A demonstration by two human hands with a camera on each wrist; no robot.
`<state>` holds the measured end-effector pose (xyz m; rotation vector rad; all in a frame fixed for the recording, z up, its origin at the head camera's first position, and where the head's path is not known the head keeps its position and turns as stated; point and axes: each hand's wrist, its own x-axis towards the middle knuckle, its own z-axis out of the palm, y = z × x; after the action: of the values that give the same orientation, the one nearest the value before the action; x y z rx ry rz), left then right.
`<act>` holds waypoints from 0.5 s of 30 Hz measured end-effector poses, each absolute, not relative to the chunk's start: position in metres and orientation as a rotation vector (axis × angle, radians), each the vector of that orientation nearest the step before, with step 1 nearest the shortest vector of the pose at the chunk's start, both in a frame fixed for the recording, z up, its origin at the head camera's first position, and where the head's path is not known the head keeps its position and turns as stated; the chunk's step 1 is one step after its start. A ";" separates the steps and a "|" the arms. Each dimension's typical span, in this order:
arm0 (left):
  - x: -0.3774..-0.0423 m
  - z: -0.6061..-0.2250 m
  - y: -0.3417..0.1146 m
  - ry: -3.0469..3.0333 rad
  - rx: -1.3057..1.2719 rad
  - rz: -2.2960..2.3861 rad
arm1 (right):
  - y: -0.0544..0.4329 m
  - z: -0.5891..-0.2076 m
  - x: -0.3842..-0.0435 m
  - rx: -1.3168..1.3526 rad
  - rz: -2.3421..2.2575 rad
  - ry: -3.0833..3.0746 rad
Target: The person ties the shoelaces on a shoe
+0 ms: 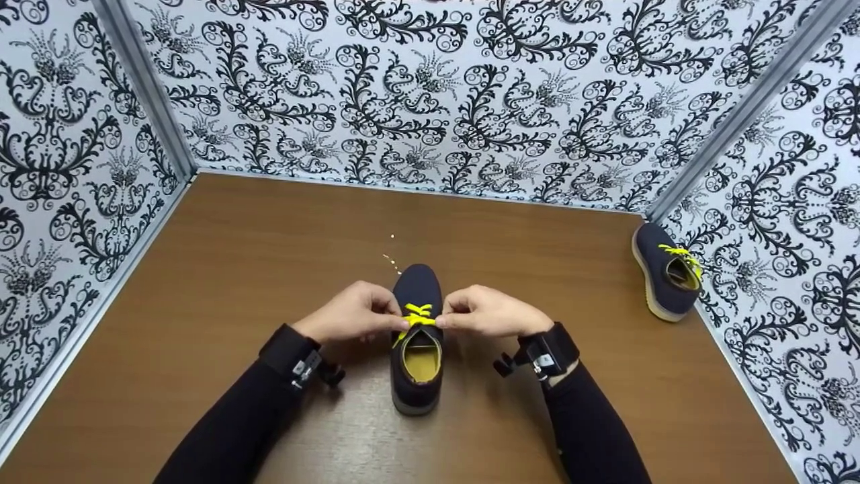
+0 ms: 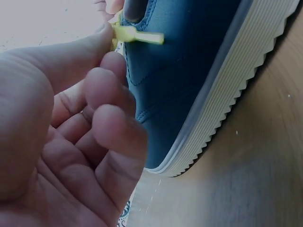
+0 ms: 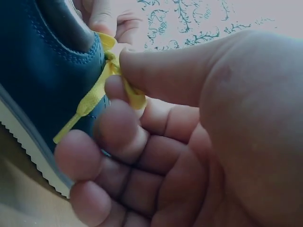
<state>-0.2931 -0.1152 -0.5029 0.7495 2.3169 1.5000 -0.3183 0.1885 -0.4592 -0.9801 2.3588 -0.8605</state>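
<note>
A dark navy shoe point(image 1: 418, 286) with a yellow lining stands upright on the table, toe pointing away from me. Its yellow shoelace point(image 1: 420, 320) crosses the tongue and is gathered at the throat. From the left, my left hand point(image 1: 359, 314) pinches the lace between thumb and index finger; a lace tip point(image 2: 150, 38) sticks out beside the thumb in the left wrist view. On the other side my right hand point(image 1: 489, 312) pinches a lace loop point(image 3: 137, 98) by the knot. A loose lace end point(image 3: 75, 120) hangs down the shoe's side in the right wrist view.
A second navy shoe point(image 1: 662, 272) with yellow laces leans by the right wall. Patterned panels point(image 1: 416, 101) enclose the brown table point(image 1: 269, 235) at the back and sides. Small pale specks point(image 1: 392, 260) lie beyond the toe.
</note>
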 end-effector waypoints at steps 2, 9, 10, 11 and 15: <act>-0.293 -0.504 -0.115 2.314 0.754 1.478 | 0.188 -0.459 -0.318 -0.967 -0.847 2.337; -0.292 -0.507 -0.116 2.255 0.766 1.457 | 0.188 -0.462 -0.318 -0.929 -0.866 2.275; -0.292 -0.507 -0.116 2.242 0.769 1.464 | 0.188 -0.462 -0.319 -0.928 -0.871 2.270; -0.293 -0.507 -0.117 2.236 0.779 1.465 | 0.188 -0.462 -0.319 -0.936 -0.876 2.264; -0.295 -0.509 -0.119 2.240 0.845 1.458 | 0.188 -0.462 -0.320 -0.989 -0.878 2.257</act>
<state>-0.2952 -0.1185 -0.5086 0.8451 2.2396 1.4582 -0.3201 0.1880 -0.4621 -0.9885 2.2575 -0.8780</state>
